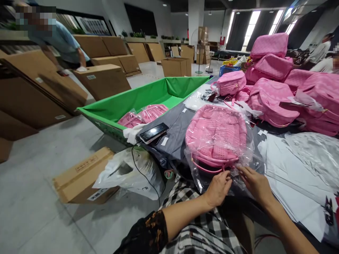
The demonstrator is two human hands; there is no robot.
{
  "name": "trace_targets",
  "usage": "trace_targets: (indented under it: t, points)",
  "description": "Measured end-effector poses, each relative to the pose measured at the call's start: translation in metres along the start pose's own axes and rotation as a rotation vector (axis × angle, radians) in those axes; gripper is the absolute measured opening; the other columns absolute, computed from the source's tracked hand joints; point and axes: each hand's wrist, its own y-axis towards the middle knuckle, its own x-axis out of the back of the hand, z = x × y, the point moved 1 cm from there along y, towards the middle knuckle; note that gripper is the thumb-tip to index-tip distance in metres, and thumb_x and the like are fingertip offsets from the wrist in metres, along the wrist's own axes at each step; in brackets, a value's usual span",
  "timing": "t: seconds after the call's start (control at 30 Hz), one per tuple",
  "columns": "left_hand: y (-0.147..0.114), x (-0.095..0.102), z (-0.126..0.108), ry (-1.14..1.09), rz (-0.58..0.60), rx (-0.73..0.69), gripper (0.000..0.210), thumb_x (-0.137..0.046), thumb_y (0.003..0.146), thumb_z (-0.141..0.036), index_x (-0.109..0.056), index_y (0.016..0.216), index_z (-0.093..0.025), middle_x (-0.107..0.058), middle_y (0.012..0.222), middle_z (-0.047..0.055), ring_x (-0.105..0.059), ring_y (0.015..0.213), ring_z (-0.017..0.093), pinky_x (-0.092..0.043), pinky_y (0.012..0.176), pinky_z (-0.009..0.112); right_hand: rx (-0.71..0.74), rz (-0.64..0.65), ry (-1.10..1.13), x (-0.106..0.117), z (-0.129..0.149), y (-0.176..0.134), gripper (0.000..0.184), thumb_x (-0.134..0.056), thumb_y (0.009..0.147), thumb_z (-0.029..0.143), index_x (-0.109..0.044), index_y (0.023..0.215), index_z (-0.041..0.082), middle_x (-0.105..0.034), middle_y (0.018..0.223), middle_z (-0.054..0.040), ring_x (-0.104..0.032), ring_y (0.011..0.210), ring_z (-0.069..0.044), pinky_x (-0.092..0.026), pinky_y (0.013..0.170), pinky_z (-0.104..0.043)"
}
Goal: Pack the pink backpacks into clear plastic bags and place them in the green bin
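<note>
A pink backpack (217, 132) lies on the dark-covered table in front of me, inside a clear plastic bag (197, 176). The bag's loose, crumpled end is toward me. My left hand (218, 187) is closed, its fingertips pinching the plastic bag just below the backpack's near edge, by a thin pink strap (205, 169). Close beside it, my right hand (253, 181) has its fingers bent and pinched on the same plastic near the backpack's lower right corner. Exactly what lies between the fingertips is partly hidden.
Several pink backpacks (274, 100) are piled at the right rear. White sheets (291, 176) and black snips (328, 211) lie to the right. A phone (154, 132) rests at the table's left edge, beside a green bin (111, 102) holding bagged pink items. A person (62, 42) bends over cartons.
</note>
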Motion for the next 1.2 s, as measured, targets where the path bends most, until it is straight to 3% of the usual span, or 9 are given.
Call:
trace_targets:
  t: [0.2,0.43,0.57,0.67,0.83,0.9,1.03,1.13,1.2]
  points:
    - [0.008,-0.008,0.001,-0.126,0.080,0.285,0.031,-0.063,0.088,-0.023,-0.068,0.118,-0.014,-0.075,0.078,0.005,-0.074,0.079,0.025,-0.058,0.083,0.039,0.073,0.194,-0.011,-0.007,-0.008,0.037,0.053,-0.054,0.075,0.006,-0.068,0.123,0.022,-0.075,0.115,-0.0147,-0.073,0.098,-0.028,-0.059,0.072,-0.034]
    - [0.003,-0.033,0.006,-0.903,-0.033,0.365,0.068,-0.084,0.059,-0.009,-0.065,0.123,-0.021,-0.075,0.105,0.004,-0.070,0.102,0.020,-0.054,0.097,0.034,0.007,0.353,0.412,0.032,0.000,0.044,0.043,-0.056,0.085,0.033,-0.065,0.125,0.021,-0.075,0.091,-0.0060,-0.069,0.074,-0.022,-0.055,0.069,-0.033]
    - [0.009,-0.047,0.004,-0.856,-0.182,0.467,0.042,-0.082,0.063,-0.008,-0.069,0.102,-0.018,-0.071,0.082,-0.001,-0.067,0.081,0.016,-0.055,0.085,0.032,0.114,0.314,0.206,0.035,-0.015,0.041,0.059,-0.064,0.073,0.021,-0.065,0.133,0.021,-0.075,0.116,-0.0125,-0.068,0.109,-0.030,-0.055,0.090,-0.042]
    - [0.024,-0.055,-0.002,-0.813,-0.275,0.542,0.021,-0.080,0.073,-0.022,-0.062,0.081,-0.017,-0.062,0.067,-0.002,-0.062,0.066,0.015,-0.052,0.071,0.030,0.149,0.305,-0.005,0.022,-0.029,0.038,0.055,-0.060,0.069,0.009,-0.073,0.122,0.020,-0.075,0.119,-0.0150,-0.066,0.116,-0.033,-0.055,0.090,-0.046]
    - [0.018,-0.047,-0.012,-0.892,-0.314,0.486,0.039,-0.080,0.074,-0.050,-0.061,0.084,-0.017,-0.061,0.070,-0.001,-0.059,0.062,0.014,-0.046,0.059,0.026,0.206,0.254,0.250,0.024,-0.030,0.038,0.036,-0.053,0.085,0.018,-0.077,0.111,0.024,-0.077,0.115,-0.0117,-0.068,0.113,-0.029,-0.053,0.098,-0.048]
    - [0.003,-0.037,-0.011,-0.953,-0.294,0.436,0.053,-0.082,0.067,-0.061,-0.062,0.089,-0.017,-0.063,0.075,0.000,-0.060,0.065,0.015,-0.047,0.060,0.027,0.124,0.321,0.436,0.036,-0.021,0.041,0.029,-0.053,0.092,0.034,-0.078,0.101,0.023,-0.079,0.101,-0.0110,-0.071,0.097,-0.029,-0.054,0.093,-0.047]
    - [-0.020,-0.017,-0.008,-0.948,-0.328,0.450,0.070,-0.089,0.056,-0.064,-0.063,0.102,-0.017,-0.068,0.091,0.005,-0.064,0.085,0.018,-0.050,0.075,0.029,-0.176,0.470,0.832,0.062,0.006,0.050,0.055,-0.059,0.084,0.074,-0.076,0.090,0.021,-0.076,0.081,-0.0067,-0.068,0.074,-0.025,-0.056,0.072,-0.038]
    - [-0.019,-0.012,-0.015,-0.997,-0.247,0.430,0.075,-0.090,0.055,-0.065,-0.067,0.107,-0.017,-0.071,0.106,0.007,-0.064,0.098,0.019,-0.049,0.088,0.030,-0.492,0.541,1.081,0.074,0.025,0.055,0.063,-0.069,0.071,0.081,-0.071,0.085,0.019,-0.071,0.070,-0.0035,-0.061,0.058,-0.019,-0.051,0.055,-0.031]
    - [-0.013,-0.013,-0.024,-1.073,-0.131,0.421,0.077,-0.089,0.054,-0.070,-0.070,0.105,-0.015,-0.072,0.104,0.008,-0.065,0.093,0.019,-0.049,0.083,0.030,-0.670,0.553,1.200,0.078,0.034,0.055,0.062,-0.075,0.067,0.078,-0.069,0.082,0.019,-0.069,0.067,-0.0034,-0.061,0.055,-0.018,-0.049,0.052,-0.029]
